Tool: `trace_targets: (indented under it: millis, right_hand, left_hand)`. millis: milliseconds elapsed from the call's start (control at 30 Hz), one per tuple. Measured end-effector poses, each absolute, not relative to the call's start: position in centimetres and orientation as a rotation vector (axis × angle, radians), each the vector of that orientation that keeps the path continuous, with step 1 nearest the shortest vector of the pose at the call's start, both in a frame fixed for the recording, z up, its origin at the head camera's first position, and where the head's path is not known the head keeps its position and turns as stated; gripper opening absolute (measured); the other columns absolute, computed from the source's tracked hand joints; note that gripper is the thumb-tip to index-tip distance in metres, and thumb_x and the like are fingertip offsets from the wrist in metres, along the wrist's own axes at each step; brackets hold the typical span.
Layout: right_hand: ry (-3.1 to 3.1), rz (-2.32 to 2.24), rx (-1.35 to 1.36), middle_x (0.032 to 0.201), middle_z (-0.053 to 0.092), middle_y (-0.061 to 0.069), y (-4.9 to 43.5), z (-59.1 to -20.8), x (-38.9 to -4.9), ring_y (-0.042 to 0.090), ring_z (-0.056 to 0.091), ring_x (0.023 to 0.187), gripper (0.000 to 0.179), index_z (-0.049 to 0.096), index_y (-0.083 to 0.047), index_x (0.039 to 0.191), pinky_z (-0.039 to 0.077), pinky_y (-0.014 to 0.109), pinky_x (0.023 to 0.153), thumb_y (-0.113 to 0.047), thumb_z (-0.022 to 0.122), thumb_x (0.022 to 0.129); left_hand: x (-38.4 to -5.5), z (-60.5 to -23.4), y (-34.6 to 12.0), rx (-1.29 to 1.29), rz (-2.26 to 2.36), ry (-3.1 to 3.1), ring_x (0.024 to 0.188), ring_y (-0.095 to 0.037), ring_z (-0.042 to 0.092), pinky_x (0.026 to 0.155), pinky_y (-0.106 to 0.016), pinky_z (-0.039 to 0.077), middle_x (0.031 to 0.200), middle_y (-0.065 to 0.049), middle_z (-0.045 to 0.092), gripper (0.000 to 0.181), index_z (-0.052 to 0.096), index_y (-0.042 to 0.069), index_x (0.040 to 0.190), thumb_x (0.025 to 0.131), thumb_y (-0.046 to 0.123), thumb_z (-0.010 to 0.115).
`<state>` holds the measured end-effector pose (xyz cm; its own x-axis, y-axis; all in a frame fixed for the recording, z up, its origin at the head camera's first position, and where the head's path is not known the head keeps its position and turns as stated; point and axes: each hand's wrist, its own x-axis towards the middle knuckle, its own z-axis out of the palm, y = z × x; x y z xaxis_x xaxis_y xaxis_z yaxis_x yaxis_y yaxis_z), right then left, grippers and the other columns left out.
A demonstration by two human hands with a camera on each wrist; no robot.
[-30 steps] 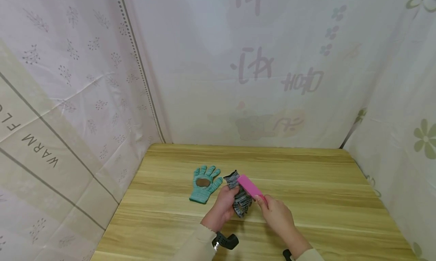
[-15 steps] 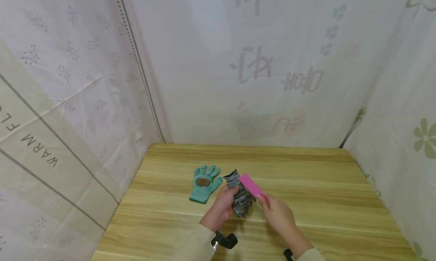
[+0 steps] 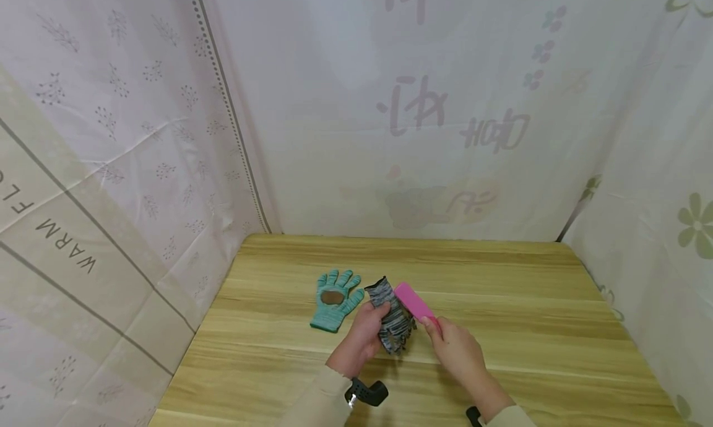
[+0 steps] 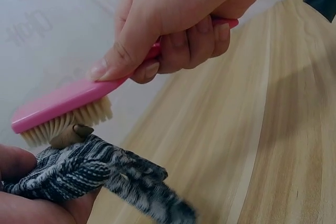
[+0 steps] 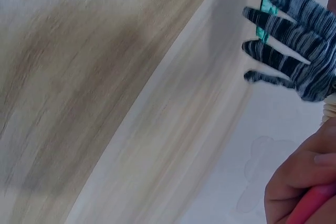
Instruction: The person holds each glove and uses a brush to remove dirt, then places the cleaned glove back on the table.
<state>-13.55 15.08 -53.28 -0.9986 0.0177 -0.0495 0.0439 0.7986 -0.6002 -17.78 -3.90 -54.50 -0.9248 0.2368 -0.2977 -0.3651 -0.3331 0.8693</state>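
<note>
My left hand [image 3: 364, 333] grips a grey-and-black knitted glove [image 3: 394, 322] above the table, its cuff toward the back and its fingers hanging forward. In my right hand [image 3: 457, 348] is the handle of a pink brush [image 3: 414, 302]. Pale bristles [image 4: 94, 113] press against a brown patch [image 4: 68, 136] on the glove in the left wrist view. The right wrist view shows the glove's striped fingers [image 5: 283, 27] spread and dangling. Left of my hands a teal glove [image 3: 328, 319] with a brown oval patch lies flat on the table.
The wood-grain table [image 3: 501, 291] runs back to a patterned curtain [image 3: 334, 136]. More curtains stand along its left and right sides. A black wrist strap [image 3: 369, 392] sits on my left wrist.
The brush in my right hand has shifted slightly right and toward the back along the glove's edge. The grey glove has turned a little in my left hand. The teal glove stays put.
</note>
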Motion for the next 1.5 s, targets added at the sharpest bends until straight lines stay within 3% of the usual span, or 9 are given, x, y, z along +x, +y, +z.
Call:
trace_targets:
  millis: [267, 767, 1033, 1300, 1500]
  right_hand:
    - [2.914, -0.992, 0.069, 0.061, 0.043, 0.0, 14.8, -53.6, -13.6, 0.016, 0.039, 0.054, 0.051, 0.057, -0.013, 0.082, 0.031, 0.03, 0.05, -0.055, 0.04, 0.106]
    - [2.906, -1.04, 0.064, 0.06, 0.042, 0.0, 14.8, -53.6, -13.7, 0.015, 0.038, 0.052, 0.046, 0.056, -0.013, 0.079, 0.031, 0.03, 0.049, -0.048, 0.044, 0.107]
    - [2.904, -1.225, 0.091, 0.063, 0.046, 0.001, 15.2, -53.0, -13.5, 0.014, 0.038, 0.054, 0.052, 0.059, -0.008, 0.083, 0.033, 0.027, 0.048, -0.05, 0.041, 0.107]
    - [2.915, -1.16, 0.034, 0.061, 0.042, -0.001, 14.2, -52.7, -13.1, 0.013, 0.036, 0.053, 0.05, 0.055, -0.012, 0.079, 0.03, 0.027, 0.048, -0.052, 0.043, 0.106]
    - [2.924, -1.155, 0.009, 0.062, 0.045, -0.001, 13.4, -52.7, -12.8, 0.014, 0.039, 0.054, 0.049, 0.059, -0.012, 0.083, 0.033, 0.029, 0.05, -0.052, 0.043, 0.106]
  left_hand:
    - [-17.9, -54.5, -3.9, -0.151, 2.306, 1.525, 0.1, -0.013, 0.066, 0.09, -0.031, 0.054, 0.111, -0.005, 0.067, 0.033, 0.052, 0.0, 0.134, 0.109, 0.02, 0.045]
    - [-17.7, -54.4, -4.1, -0.145, 2.274, 1.571, 0.105, -0.013, 0.065, 0.094, -0.031, 0.052, 0.118, -0.007, 0.066, 0.036, 0.051, 0.001, 0.138, 0.109, 0.022, 0.047]
    - [-17.7, -54.4, -4.3, -0.218, 2.36, 1.442, 0.106, -0.015, 0.06, 0.092, -0.03, 0.051, 0.116, -0.005, 0.057, 0.033, 0.038, 0.003, 0.135, 0.109, 0.021, 0.046]
    - [-18.0, -54.3, -4.4, -0.217, 2.373, 1.469, 0.101, -0.013, 0.062, 0.088, -0.028, 0.053, 0.111, -0.003, 0.061, 0.03, 0.046, 0.003, 0.13, 0.107, 0.022, 0.05]
    - [-18.1, -54.5, -4.2, -0.243, 2.358, 1.529, 0.101, -0.015, 0.065, 0.088, -0.03, 0.055, 0.116, -0.008, 0.064, 0.037, 0.046, 0.002, 0.134, 0.105, 0.023, 0.055]
